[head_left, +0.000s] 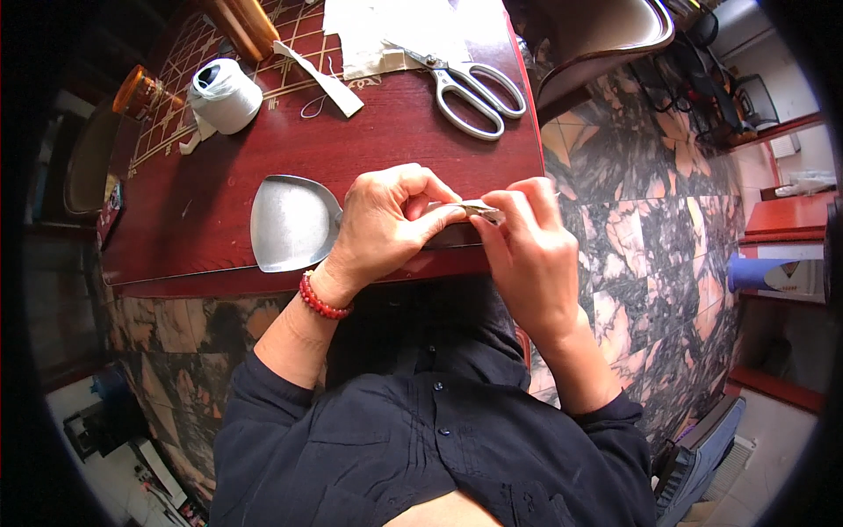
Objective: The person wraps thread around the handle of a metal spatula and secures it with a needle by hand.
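Note:
A small piece of pale cloth (474,205) is pinched between both hands above the table's front edge. My left hand (395,211) grips its left end between thumb and forefinger; a red bead bracelet circles that wrist. My right hand (532,247) holds the other end with thumb and fingertips. The fingers cover much of the piece, so its full shape is hidden. Left of my left hand lies a metal scoop-shaped pan (290,221), partly behind the hand. Beyond the hands, grey-handled scissors (471,95) rest with their blades over white fabric (395,33).
The dark red wooden table (369,141) also carries a cone of white thread (225,97), a pale cloth strip (323,79) with loose thread, and an orange-lidded jar (138,92). A chair (599,39) stands beyond the right edge, above a marble-patterned floor (632,237).

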Available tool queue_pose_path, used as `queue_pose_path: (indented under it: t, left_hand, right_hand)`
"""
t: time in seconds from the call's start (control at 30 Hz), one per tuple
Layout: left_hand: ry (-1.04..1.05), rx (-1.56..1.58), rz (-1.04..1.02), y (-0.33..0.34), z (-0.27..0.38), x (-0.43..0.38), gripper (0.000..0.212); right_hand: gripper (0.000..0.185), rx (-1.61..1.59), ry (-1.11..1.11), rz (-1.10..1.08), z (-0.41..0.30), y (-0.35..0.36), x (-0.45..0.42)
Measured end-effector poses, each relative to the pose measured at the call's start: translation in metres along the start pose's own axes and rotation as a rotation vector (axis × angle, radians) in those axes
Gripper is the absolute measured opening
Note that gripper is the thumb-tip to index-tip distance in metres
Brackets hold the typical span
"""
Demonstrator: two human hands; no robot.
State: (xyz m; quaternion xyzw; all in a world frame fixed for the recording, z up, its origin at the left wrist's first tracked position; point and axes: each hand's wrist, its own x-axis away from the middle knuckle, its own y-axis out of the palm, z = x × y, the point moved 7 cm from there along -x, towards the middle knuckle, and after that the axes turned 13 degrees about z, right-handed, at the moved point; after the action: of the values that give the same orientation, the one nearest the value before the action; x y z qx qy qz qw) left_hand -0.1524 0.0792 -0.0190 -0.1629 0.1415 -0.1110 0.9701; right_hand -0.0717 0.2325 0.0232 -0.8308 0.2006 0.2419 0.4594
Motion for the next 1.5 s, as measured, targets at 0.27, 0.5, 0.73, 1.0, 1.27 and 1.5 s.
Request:
queue_pose_path:
  t: [0.27,0.5,0.73,1.0,1.27,1.5]
  left_hand:
    - [0.0,0.049,0.013,-0.001,-0.008,-0.002,0.017]
    - [0.033,0.115,0.031,-0.001,-0.002,-0.002,0.018]
    - [-0.009,0.047,-0.004,0.0,-0.005,0.001,0.013]
    - [0.004,0.038,0.015,-0.002,-0.001,0.0,0.012]
    - [-0.017,0.05,0.01,0.001,-0.003,0.0,0.01]
    - [-0.022,0.018,0.004,0.0,-0.003,0.001,0.012]
  right_hand:
    - [0.021,0.085,-0.245,-0.105,-0.017,0.018,-0.01]
    - [0.006,-0.49,-0.052,0.202,-0.029,-0.018,-0.033]
    - [0.013,-1.027,0.421,0.187,0.013,-0.07,-0.046]
    - [0.004,-1.478,0.223,0.25,0.022,-0.207,-0.057]
    - [0.018,-1.581,0.217,0.621,0.042,-0.25,-0.035]
    - [0.012,-1.313,0.113,0.607,0.019,-0.22,-0.024]
